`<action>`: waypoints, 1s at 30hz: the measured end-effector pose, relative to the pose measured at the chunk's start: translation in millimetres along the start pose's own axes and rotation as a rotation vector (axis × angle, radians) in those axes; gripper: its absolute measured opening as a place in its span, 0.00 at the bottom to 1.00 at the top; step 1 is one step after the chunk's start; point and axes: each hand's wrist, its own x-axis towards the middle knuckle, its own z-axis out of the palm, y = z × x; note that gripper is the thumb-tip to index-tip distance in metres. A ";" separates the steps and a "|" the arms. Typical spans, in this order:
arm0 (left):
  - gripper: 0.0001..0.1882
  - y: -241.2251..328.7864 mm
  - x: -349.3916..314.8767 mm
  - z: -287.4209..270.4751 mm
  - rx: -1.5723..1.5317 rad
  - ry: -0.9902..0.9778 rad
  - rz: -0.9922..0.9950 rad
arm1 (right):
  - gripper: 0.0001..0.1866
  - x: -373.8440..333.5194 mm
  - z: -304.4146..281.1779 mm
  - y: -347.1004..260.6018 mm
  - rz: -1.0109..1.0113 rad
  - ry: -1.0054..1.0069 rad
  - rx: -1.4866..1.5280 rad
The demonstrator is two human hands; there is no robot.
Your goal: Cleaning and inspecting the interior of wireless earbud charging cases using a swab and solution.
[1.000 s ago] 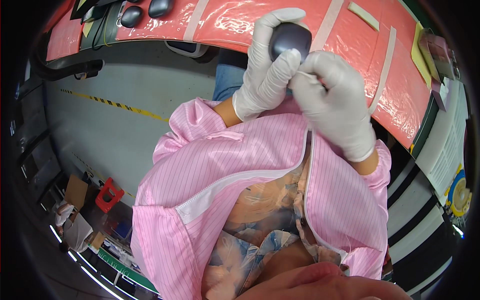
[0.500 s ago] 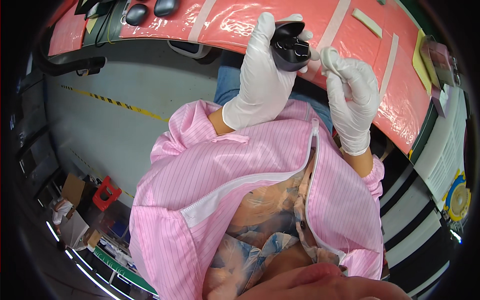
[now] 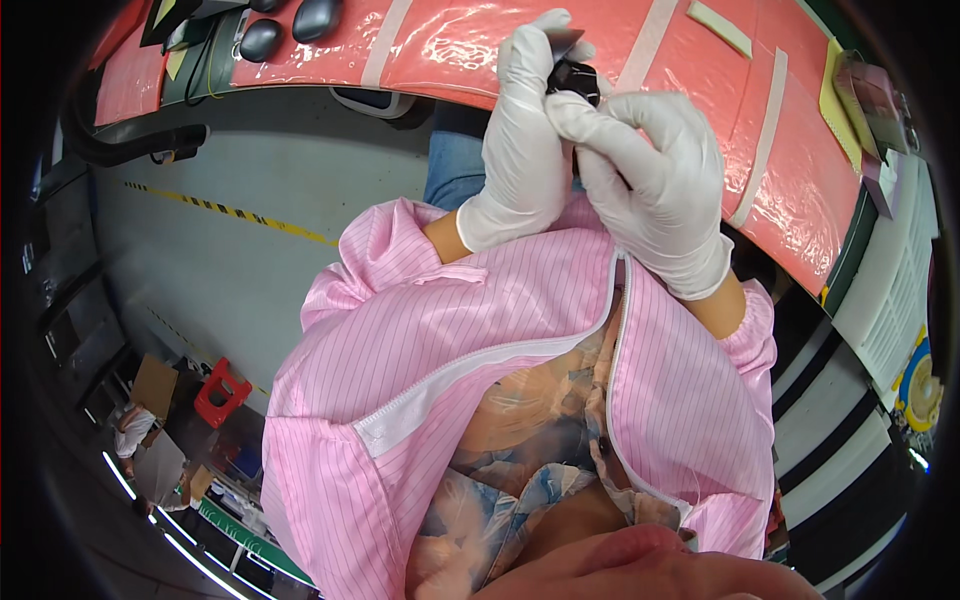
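A black earbud case, its lid raised, rests in my white-gloved left hand. The fingers of that hand wrap round the case from the left and behind. My right hand, also in a white glove, is closed in a pinch against the near side of the case. Between its fingertips is what looks like a wadded white cloth, hard to tell from the glove. Most of the case's lower body is hidden behind the right hand, and its inside shows only as dark, shiny shapes.
Two dark rounded cases lie at the back left of the pink-covered table. Pale tape strips cross it, with a pale flat strip farther back. A yellow pad stands at the right edge. A black curved bar is at left.
My right hand has moved left with the wadded white cloth, from beside the earbud case onto it. The left hand has shifted slightly left, still gripping the case.
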 end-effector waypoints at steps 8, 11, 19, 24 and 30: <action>0.23 -3.9 -1.1 6.5 -0.157 -0.166 0.067 | 0.12 -17.3 -1.0 5.9 0.251 0.165 0.229; 0.23 -11.3 -4.1 7.1 -0.192 -0.014 -0.011 | 0.11 -2.7 5.9 -1.9 0.053 0.154 0.127; 0.23 -11.4 -1.3 -1.1 -0.163 -0.032 -0.057 | 0.09 -24.8 4.7 12.2 0.206 0.090 -0.025; 0.25 -19.1 3.7 -2.0 0.075 -0.121 0.208 | 0.09 -18.5 2.7 2.7 0.376 0.126 0.250; 0.41 -19.3 4.2 -3.3 -0.011 -0.309 0.241 | 0.11 9.5 -28.4 -27.5 0.863 -0.154 1.088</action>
